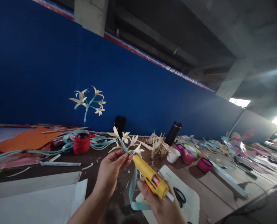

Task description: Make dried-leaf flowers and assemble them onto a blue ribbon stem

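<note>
Between the fingertips of my left hand [113,168] is the stem of a spray of cream artificial flowers [126,138], its blossoms fanning out above the fingers. A yellow glue gun [147,172] is gripped in my right hand [163,202]. Its nozzle points up and left, close to the flower stem; whether they touch I cannot tell. A small orange light glows on the gun, and a white glue stick pokes from its back end. Light blue ribbon [134,189] hangs from the stem and loops down beside the gun.
A finished-looking flower spray [87,104] stands in a red-wrapped holder [81,143]. Dried husks [158,144], a white cup [173,155] and a black bottle [173,133] are behind the gun. Black scissors [179,196] lie on paper at right. A ruler [229,179] and orange sheet [26,138] flank the work area.
</note>
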`<state>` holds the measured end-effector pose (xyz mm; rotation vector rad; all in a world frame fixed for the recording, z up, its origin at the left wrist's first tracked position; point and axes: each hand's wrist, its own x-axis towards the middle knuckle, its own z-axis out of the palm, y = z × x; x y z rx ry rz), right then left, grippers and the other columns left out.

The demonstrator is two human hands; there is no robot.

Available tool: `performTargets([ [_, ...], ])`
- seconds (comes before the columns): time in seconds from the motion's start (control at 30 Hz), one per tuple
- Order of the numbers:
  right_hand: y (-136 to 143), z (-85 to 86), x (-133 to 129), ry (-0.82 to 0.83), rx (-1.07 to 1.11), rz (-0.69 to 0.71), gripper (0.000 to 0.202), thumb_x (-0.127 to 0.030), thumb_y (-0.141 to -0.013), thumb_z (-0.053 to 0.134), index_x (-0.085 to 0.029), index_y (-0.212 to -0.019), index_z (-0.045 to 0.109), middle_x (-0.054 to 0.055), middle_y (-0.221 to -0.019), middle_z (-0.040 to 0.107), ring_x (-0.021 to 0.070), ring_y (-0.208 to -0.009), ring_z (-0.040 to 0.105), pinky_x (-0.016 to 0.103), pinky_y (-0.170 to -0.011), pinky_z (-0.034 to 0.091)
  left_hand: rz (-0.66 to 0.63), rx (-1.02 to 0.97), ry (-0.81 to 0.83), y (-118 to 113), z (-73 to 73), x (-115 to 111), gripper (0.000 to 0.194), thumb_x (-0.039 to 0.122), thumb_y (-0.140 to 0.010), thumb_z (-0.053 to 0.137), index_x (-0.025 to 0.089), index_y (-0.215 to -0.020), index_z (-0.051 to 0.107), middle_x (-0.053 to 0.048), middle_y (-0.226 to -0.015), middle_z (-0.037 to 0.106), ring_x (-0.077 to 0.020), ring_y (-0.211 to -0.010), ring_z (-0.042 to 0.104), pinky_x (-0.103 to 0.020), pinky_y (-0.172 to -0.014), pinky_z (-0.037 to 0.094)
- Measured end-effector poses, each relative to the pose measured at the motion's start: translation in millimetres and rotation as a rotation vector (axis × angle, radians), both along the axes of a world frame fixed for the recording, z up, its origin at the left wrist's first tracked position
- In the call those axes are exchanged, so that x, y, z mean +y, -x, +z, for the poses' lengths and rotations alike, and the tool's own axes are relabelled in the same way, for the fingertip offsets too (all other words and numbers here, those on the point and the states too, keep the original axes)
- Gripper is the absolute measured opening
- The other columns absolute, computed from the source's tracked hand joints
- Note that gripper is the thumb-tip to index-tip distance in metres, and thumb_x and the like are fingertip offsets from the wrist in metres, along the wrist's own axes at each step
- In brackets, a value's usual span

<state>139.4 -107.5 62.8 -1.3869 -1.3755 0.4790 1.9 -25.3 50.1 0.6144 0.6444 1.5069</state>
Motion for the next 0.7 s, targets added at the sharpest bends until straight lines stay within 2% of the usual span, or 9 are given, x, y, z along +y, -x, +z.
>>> performTargets([
  [0.2,3.0,2.0,-0.4,-0.028,-0.074,-0.006,0.032,-0.049,-0.070,0.066,-0.017,-0.075,0.065,0.005,-0.065,0.064,0.0183,-0.057,0.061,0.026,-0.052,0.051,0.020,0.040,0.004,-0.3,3.9,-0.9,0.023,0.021,-0.055,0.080,0.012,-0.073,0.069,-0.002,-0.070,0.069,-0.0111,-0.064,0.065,-0.020,-0.064,0.054],
  [0.4,0.3,-9.7,3.6,-0.062,-0.101,-0.089,0.041,-0.052,-0.066,0.068,-0.016,-0.086,0.066,0.009,-0.078,0.066,0.0250,-0.073,0.064,0.034,-0.065,0.055,0.028,0.047,0.015,-0.7,5.0,-1.1,0.026,0.022,-0.051,0.082,0.012,-0.071,0.069,-0.002,-0.069,0.070,-0.0124,-0.065,0.065,-0.022,-0.065,0.054],
  [0.57,-0.5,-10.3,5.3,-0.065,-0.101,-0.041,0.035,-0.048,-0.067,0.069,-0.017,-0.082,0.066,0.008,-0.078,0.066,0.0257,-0.075,0.063,0.034,-0.065,0.055,0.025,0.040,0.004,-1.0,3.2,0.2,0.026,0.023,-0.052,0.082,0.012,-0.072,0.070,-0.003,-0.070,0.070,-0.0127,-0.065,0.065,-0.023,-0.066,0.055],
  [0.7,2.9,-0.9,5.3,-0.065,-0.111,0.013,0.030,-0.046,-0.072,0.066,-0.016,-0.079,0.066,0.006,-0.069,0.066,0.0212,-0.064,0.062,0.031,-0.059,0.053,0.021,0.048,0.004,-1.0,2.7,1.0,0.026,0.023,-0.053,0.081,0.012,-0.074,0.070,-0.003,-0.071,0.070,-0.0129,-0.066,0.065,-0.023,-0.066,0.055],
])
